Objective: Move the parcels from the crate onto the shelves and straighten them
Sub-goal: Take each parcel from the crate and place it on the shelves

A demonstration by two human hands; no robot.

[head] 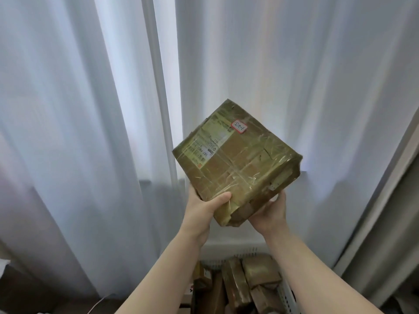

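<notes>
Between both hands [205, 209] [269, 211], taped parcel [238, 155].

parcel [235, 159]: brown, glossy clear tape | sticker [239, 126]: white, red border | curtain [90, 109]: white

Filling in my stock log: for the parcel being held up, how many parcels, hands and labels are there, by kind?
Held-up taped parcel: 1
Hands gripping it: 2 (left hand, right hand)
Labels on it: 2 (printed label, red-edged sticker)
Total: 5
The parcels below overlap too much to count.
</notes>
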